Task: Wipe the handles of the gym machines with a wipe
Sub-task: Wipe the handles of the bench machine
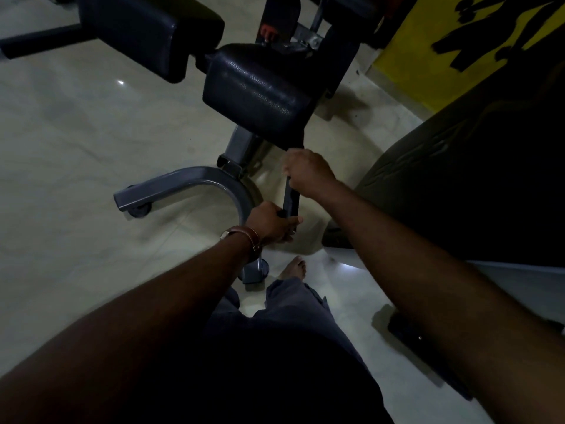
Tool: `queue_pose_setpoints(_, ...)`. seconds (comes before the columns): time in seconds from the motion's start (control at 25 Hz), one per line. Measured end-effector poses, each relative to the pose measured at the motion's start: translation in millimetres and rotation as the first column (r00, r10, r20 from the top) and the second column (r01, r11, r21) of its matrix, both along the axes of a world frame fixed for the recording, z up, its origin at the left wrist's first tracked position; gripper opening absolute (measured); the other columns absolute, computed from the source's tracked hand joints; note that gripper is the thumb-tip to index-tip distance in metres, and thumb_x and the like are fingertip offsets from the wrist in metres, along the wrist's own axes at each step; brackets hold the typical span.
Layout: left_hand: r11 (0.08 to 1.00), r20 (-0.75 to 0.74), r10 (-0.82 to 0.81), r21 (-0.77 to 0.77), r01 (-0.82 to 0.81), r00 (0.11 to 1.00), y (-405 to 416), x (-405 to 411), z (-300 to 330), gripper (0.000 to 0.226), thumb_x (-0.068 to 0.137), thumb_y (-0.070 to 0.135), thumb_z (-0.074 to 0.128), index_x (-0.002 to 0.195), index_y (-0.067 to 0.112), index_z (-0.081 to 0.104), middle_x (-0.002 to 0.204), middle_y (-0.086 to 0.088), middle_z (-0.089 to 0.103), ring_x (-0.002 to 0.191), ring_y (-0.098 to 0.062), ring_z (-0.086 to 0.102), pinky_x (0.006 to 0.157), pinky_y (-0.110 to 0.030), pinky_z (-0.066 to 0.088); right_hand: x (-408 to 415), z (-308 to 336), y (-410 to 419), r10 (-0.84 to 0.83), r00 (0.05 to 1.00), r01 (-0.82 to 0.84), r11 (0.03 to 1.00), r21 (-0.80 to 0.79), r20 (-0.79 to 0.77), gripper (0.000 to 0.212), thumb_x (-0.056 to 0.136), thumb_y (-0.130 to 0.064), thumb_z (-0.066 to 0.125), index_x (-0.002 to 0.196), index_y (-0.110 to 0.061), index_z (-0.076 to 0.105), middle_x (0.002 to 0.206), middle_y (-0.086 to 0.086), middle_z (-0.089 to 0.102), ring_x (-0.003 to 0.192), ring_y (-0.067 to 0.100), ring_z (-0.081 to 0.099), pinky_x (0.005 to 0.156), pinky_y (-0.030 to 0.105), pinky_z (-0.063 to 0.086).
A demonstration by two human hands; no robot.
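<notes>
A dark handle bar (290,199) sticks out below the black padded seat (260,90) of a gym bench, just ahead of me. My left hand (270,220), with a brown strap on its wrist, grips the near end of the bar. My right hand (307,171) is curled around the bar's far end, right under the seat's edge. No wipe shows in either hand; the fingers hide whatever lies against the bar. The light is dim.
The bench's grey curved base (195,182) with small wheels stands on a pale tiled floor. A second black pad (146,35) lies at upper left. A dark machine (477,185) stands at right before a yellow wall (428,50). My bare foot (293,267) is below the handle.
</notes>
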State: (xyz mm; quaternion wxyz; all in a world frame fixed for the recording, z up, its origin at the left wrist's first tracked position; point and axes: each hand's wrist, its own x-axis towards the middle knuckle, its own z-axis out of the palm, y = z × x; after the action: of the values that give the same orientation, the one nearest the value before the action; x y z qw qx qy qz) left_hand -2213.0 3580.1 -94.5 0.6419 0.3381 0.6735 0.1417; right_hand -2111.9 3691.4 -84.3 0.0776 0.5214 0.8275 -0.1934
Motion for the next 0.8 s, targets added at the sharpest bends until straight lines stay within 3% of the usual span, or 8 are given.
queue_pose_setpoints(0.08, 1.000, -0.005, -0.007, 0.022, 0.008, 1.000, -1, -1, 1, 0.030, 0.084, 0.028, 0.074, 0.088, -0.001, 0.071, 0.079, -0.011, 0.074, 0.071, -0.022, 0.073, 0.072, -0.036, 0.061, 1, 2, -4, 0.028, 1.000, -0.027, 0.988, -0.154, 0.004, 0.014, 0.085, -0.016, 0.059, 0.092, -0.011, 0.070, 0.099, 0.009, 0.069, 0.090, 0.026, 0.065, 0.081, 0.038, 0.056)
queue_pose_setpoints(0.28, 0.995, -0.059, -0.078, 0.050, 0.081, 0.995, 0, -3, 2, 0.031, 0.085, 0.032, 0.073, 0.090, 0.002, 0.071, 0.080, -0.007, 0.074, 0.066, -0.017, 0.072, 0.063, -0.027, 0.059, 1, 4, 24, -0.199, 0.980, 0.195, 0.971, -0.135, -0.023, 0.014, 0.083, -0.019, 0.068, 0.094, -0.013, 0.072, 0.101, 0.006, 0.066, 0.087, 0.023, 0.065, 0.069, 0.031, 0.054)
queue_pose_setpoints(0.36, 0.995, -0.079, -0.077, 0.057, 0.081, 0.994, -2, -2, 2, 0.030, 0.085, 0.032, 0.073, 0.091, 0.002, 0.071, 0.078, -0.006, 0.074, 0.062, -0.015, 0.070, 0.059, -0.023, 0.057, 3, 6, 12, -0.117, 0.993, 0.117, 0.967, -0.225, 0.012, 0.015, 0.080, -0.015, 0.071, 0.094, -0.019, 0.074, 0.095, -0.002, 0.064, 0.073, 0.013, 0.062, 0.056, 0.024, 0.047)
queue_pose_setpoints(0.48, 0.996, -0.074, -0.051, 0.074, 0.056, 0.996, -2, -2, 0, 0.029, 0.084, 0.028, 0.074, 0.092, 0.001, 0.071, 0.076, -0.008, 0.074, 0.063, -0.018, 0.072, 0.061, -0.027, 0.059, 4, 6, -14, 0.032, 0.999, -0.021, 0.961, -0.276, 0.037, 0.010, 0.078, -0.015, 0.075, 0.087, -0.020, 0.075, 0.092, -0.002, 0.068, 0.078, 0.013, 0.064, 0.065, 0.024, 0.050)
queue_pose_setpoints(0.56, 0.998, -0.058, -0.023, 0.065, 0.027, 0.998, -1, -2, 0, 0.028, 0.084, 0.027, 0.075, 0.092, 0.000, 0.071, 0.077, -0.010, 0.074, 0.067, -0.021, 0.073, 0.066, -0.031, 0.061, 5, 7, -8, -0.078, 0.997, 0.076, 0.972, -0.224, 0.003, 0.013, 0.074, -0.018, 0.077, 0.086, -0.016, 0.072, 0.083, -0.001, 0.067, 0.075, 0.015, 0.065, 0.066, 0.024, 0.052)
queue_pose_setpoints(0.64, 0.998, -0.056, -0.017, 0.062, 0.020, 0.998, -3, -2, 0, 0.028, 0.083, 0.029, 0.075, 0.087, 0.002, 0.072, 0.076, -0.009, 0.074, 0.067, -0.020, 0.073, 0.068, -0.031, 0.061, 5, 8, 8, -0.281, 0.953, 0.263, 0.952, -0.155, -0.112, 0.018, 0.070, -0.024, 0.074, 0.082, -0.013, 0.065, 0.071, -0.007, 0.058, 0.066, 0.016, 0.063, 0.053, 0.017, 0.043)
queue_pose_setpoints(0.68, 0.997, -0.066, -0.027, 0.070, 0.031, 0.997, -3, -2, 1, 0.028, 0.083, 0.031, 0.075, 0.085, 0.003, 0.073, 0.075, -0.007, 0.074, 0.066, -0.019, 0.073, 0.067, -0.031, 0.061, 5, 5, 15, -0.297, 0.940, 0.278, 0.952, -0.127, -0.168, 0.018, 0.069, -0.024, 0.072, 0.082, -0.012, 0.066, 0.070, -0.009, 0.055, 0.068, 0.016, 0.064, 0.050, 0.011, 0.037)
queue_pose_setpoints(0.8, 0.997, -0.073, -0.018, 0.080, 0.024, 0.997, -7, -3, 1, 0.027, 0.083, 0.032, 0.075, 0.082, 0.005, 0.073, 0.074, -0.007, 0.075, 0.066, -0.019, 0.073, 0.069, -0.032, 0.061, 3, 12, 2, -0.113, 0.988, 0.082, 0.961, -0.265, -0.103, 0.010, 0.075, -0.011, 0.073, 0.085, -0.013, 0.072, 0.082, -0.007, 0.068, 0.073, 0.012, 0.067, 0.056, 0.014, 0.049)
